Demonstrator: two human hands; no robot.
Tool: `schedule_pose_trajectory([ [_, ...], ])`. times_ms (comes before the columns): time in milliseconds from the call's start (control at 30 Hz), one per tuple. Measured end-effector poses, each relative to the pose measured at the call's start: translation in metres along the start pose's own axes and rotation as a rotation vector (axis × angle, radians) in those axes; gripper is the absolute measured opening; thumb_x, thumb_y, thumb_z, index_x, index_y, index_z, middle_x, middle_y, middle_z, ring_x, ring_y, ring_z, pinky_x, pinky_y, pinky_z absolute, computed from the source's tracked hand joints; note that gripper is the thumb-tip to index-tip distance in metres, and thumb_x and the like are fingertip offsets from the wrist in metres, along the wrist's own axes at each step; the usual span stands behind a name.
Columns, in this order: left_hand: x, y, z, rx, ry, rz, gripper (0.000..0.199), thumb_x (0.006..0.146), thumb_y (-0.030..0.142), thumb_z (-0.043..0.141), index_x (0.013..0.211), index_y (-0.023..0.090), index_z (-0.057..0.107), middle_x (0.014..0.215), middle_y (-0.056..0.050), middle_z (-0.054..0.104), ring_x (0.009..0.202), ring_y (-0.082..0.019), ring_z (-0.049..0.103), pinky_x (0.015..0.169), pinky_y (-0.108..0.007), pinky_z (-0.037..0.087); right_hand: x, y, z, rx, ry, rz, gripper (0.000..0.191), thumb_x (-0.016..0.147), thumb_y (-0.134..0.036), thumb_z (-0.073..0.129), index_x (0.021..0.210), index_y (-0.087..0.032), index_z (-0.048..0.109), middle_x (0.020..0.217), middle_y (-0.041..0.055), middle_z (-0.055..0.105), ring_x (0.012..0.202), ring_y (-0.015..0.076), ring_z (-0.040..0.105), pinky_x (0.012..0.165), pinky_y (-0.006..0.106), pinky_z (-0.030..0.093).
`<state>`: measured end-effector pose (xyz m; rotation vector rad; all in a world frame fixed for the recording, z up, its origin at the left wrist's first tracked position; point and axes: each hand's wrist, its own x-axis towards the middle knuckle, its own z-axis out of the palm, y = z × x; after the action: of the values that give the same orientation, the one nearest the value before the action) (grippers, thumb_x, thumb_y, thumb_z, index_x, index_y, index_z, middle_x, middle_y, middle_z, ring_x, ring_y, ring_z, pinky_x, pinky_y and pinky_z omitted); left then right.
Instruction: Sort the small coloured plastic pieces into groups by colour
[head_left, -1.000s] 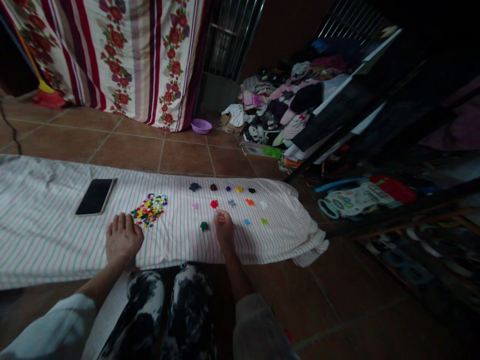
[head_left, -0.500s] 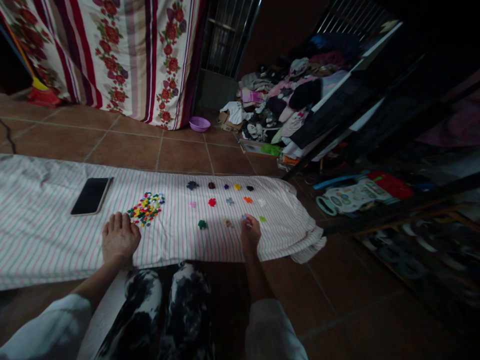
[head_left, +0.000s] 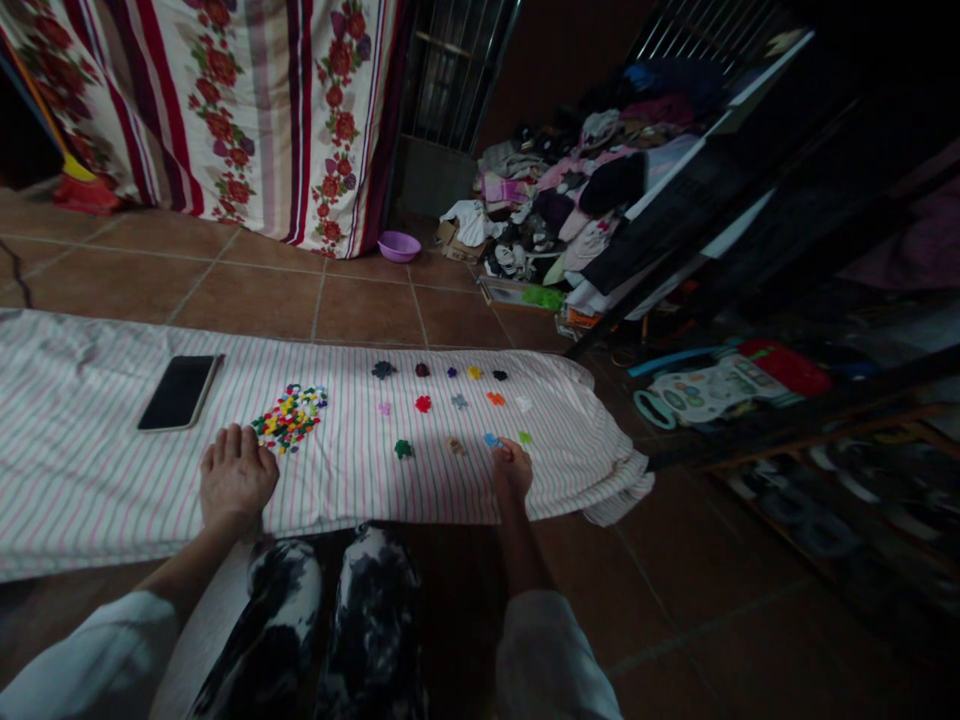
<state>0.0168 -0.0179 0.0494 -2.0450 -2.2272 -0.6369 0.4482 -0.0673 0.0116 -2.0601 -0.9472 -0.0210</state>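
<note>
My left hand [head_left: 238, 475] lies flat on the striped cloth, palm down, beside a mixed heap of small coloured pieces [head_left: 289, 420]. Over to the right, my right hand [head_left: 514, 468] has its fingers drawn together at the edge of a light blue pile [head_left: 491, 440]. Whatever is between those fingertips is too small to make out. A lime green pile [head_left: 525, 437] lies just beyond this hand, and a beige pile [head_left: 456, 446] to its left. Farther left sits a dark green pile [head_left: 403, 449]. Red [head_left: 423, 403], grey [head_left: 459, 401], orange [head_left: 496, 398] and white [head_left: 523, 403] piles form a row behind.
A phone [head_left: 180, 392] rests on the cloth [head_left: 97, 480] at left. The back row includes a dark grey pile [head_left: 383, 370] and a yellow one [head_left: 474, 372]. On the tiled floor beyond are a purple basin [head_left: 399, 247] and heaped clothes [head_left: 555, 200].
My right hand has shifted slightly right and its fingers have curled in more. The light blue pile, mostly hidden before, now shows. My left hand stays nearly in place.
</note>
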Motion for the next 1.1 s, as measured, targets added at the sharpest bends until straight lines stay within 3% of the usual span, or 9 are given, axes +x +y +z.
schedule_pose_trajectory([
  [667, 0.002, 0.001, -0.002, 0.067, -0.063, -0.02, 0.057, 0.09, 0.032, 0.024, 0.13, 0.002, 0.05, 0.139, -0.024, 0.05, 0.137, -0.034, 0.039, 0.114, -0.048, 0.029, -0.005, -0.001, -0.001, -0.07, -0.047, 0.003, 0.044, 0.077, -0.038, 0.042, 0.103, -0.016, 0.069, 0.096, 0.0101, 0.067, 0.089, 0.0228, 0.056, 0.08, 0.034, 0.045],
  [867, 0.001, 0.001, -0.001, 0.081, -0.022, -0.001, 0.057, 0.09, 0.031, 0.024, 0.129, 0.0, 0.051, 0.138, -0.026, 0.051, 0.136, -0.035, 0.041, 0.112, -0.049, 0.03, 0.009, 0.01, 0.001, -0.067, -0.093, -0.133, 0.049, 0.077, -0.047, 0.052, 0.107, -0.012, 0.066, 0.091, 0.013, 0.064, 0.089, 0.0252, 0.054, 0.081, 0.037, 0.046],
  [1100, 0.001, -0.001, 0.001, 0.068, -0.009, 0.007, 0.058, 0.09, 0.031, 0.024, 0.129, -0.001, 0.052, 0.138, -0.026, 0.05, 0.136, -0.036, 0.041, 0.112, -0.05, 0.03, 0.014, 0.005, 0.009, -0.106, -0.162, -0.263, 0.04, 0.081, -0.04, 0.047, 0.104, -0.015, 0.07, 0.091, 0.0118, 0.066, 0.088, 0.0239, 0.054, 0.082, 0.038, 0.046],
])
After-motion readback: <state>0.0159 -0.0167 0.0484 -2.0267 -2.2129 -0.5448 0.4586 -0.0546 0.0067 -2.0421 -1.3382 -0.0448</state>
